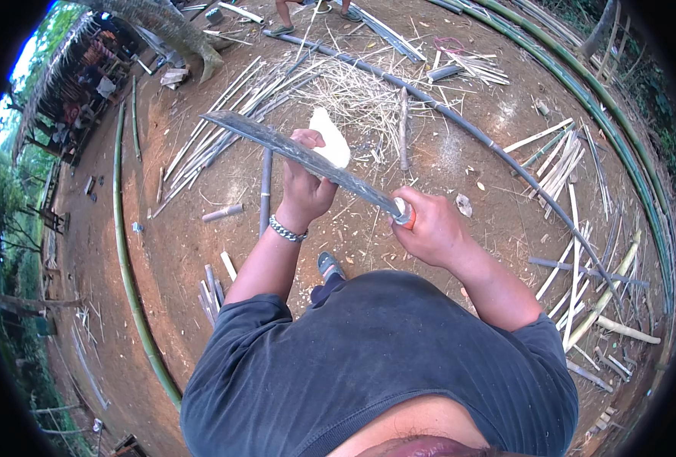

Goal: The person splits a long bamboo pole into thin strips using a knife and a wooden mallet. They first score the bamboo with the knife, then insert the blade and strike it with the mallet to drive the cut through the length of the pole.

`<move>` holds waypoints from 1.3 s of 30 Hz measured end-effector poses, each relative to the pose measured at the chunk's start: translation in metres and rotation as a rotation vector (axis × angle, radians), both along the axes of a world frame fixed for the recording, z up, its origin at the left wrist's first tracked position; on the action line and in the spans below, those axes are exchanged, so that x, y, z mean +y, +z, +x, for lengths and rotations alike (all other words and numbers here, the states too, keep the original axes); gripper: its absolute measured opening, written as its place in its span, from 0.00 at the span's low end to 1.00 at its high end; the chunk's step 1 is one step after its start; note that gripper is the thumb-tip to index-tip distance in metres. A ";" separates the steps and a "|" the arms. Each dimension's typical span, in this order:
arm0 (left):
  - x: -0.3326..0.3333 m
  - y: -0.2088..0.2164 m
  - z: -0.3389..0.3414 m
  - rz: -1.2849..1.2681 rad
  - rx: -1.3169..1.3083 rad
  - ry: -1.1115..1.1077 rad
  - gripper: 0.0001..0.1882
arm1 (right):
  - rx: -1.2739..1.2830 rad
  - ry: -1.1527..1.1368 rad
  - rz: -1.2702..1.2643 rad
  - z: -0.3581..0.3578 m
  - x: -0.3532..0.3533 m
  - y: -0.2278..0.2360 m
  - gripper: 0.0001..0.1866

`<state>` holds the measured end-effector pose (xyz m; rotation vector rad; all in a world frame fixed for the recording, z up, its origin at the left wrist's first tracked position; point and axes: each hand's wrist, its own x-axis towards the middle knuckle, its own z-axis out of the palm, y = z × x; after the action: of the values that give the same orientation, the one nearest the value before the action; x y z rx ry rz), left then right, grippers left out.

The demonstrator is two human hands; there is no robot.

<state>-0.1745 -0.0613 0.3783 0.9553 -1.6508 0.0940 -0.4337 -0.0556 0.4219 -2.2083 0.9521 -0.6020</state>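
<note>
In my right hand (433, 228) is the handle of a machete (277, 141), with a bit of orange showing at the grip. Its long dark blade slants up and left across the front of my left hand (305, 190). That hand is closed on a pale cream-white piece (330, 139), which sticks out beyond the blade; whether it is wood or cloth I cannot tell. The blade hides part of the left fingers and of the piece, so whether the edge touches it is unclear. A metal chain bracelet (287, 230) circles my left wrist.
Split bamboo strips (235, 114) and a heap of thin shavings (353, 103) lie ahead on the dirt. A long dark pole (460, 118) curves across to the right. Green bamboo poles (121, 251) lie at left. Another person's legs (285, 15) show at the far edge, near a tree trunk (163, 27).
</note>
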 end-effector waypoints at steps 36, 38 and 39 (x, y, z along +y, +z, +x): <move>-0.001 0.012 0.014 0.062 0.075 -0.062 0.35 | -0.033 0.007 0.021 0.018 -0.015 0.001 0.12; 0.002 0.017 0.012 0.082 0.113 -0.077 0.36 | -0.016 0.016 0.028 0.019 -0.017 0.004 0.13; 0.003 0.019 0.012 0.093 0.131 -0.084 0.36 | -0.008 0.021 0.032 0.020 -0.018 0.006 0.13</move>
<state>-0.1627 -0.0586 0.3971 0.9405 -1.5825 -0.1008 -0.4133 -0.0734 0.4281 -2.1830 0.9266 -0.5818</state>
